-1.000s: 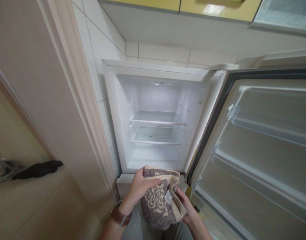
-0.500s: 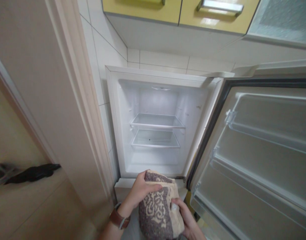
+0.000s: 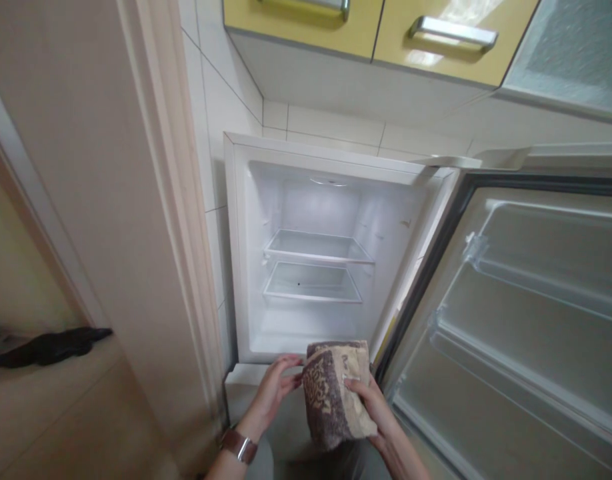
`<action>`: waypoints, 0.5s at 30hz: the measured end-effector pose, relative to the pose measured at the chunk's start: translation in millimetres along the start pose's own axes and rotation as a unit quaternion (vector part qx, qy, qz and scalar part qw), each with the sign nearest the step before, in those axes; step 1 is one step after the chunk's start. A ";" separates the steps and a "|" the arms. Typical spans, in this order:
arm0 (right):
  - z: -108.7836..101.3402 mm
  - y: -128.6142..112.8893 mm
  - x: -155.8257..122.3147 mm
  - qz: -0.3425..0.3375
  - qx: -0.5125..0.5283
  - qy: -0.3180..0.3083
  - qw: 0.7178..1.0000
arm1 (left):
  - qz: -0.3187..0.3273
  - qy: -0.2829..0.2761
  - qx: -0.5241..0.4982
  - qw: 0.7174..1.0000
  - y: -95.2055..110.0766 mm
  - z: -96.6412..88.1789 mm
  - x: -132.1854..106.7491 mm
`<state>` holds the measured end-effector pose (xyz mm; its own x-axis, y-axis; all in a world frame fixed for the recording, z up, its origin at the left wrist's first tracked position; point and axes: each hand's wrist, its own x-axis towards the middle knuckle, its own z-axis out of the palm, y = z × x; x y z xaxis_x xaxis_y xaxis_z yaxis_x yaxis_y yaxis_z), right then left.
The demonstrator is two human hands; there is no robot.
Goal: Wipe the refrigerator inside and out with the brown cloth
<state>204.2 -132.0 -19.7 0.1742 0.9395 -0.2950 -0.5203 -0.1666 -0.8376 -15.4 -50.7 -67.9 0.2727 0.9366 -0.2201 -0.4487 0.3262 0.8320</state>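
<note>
In the head view, a folded patterned cloth (image 3: 329,400) is at the near centre of the scene, just in front of the open fridge (image 3: 239,267) and below the level of its floor. The right hand (image 3: 381,413) grasps it from the right: the thumb lies over the pale band on the near face, while the other fingers are mostly hidden, probably spread behind to back the soft layers. That pinch seems to carry the weight and keep the folds together, since limp fabric would otherwise sag open.

The left hand (image 3: 271,393) is at the cloth's left edge, fingers loosely extended and not clenched. Whether its fingertips touch the fabric cannot be told; placed there, it looks ready to steady or turn that side. A brown-strapped watch (image 3: 239,445) sits on this wrist.

The fridge door (image 3: 526,283) is swung out to the right, which leaves the inside within reach from the near side. Farther in, an upper shelf (image 3: 319,247) and a lower shelf (image 3: 311,281) sit one above the other, likely borne by the side ledges. Yellow cabinets (image 3: 306,20) hang at the far top, clear of the fridge.
</note>
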 end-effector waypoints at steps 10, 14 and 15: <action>99.0 -130.0 55.7 -0.284 -0.036 0.046 0.957 | 0.004 0.052 0.118 0.992 -27.6 -35.1 33.8; 139.6 -203.5 94.3 -0.549 -0.141 0.137 0.813 | 0.023 0.063 0.193 0.979 -46.7 -59.7 48.9; 147.6 -220.7 104.9 -0.590 -0.209 0.167 0.762 | 0.033 0.065 0.210 0.975 -50.3 -65.9 52.3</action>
<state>213.9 47.4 202.1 0.5542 0.3917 0.7345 0.4625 0.5888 -0.6629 -34.7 -9.7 -154.9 0.1320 0.9710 -0.1993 -0.0655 0.2092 0.9757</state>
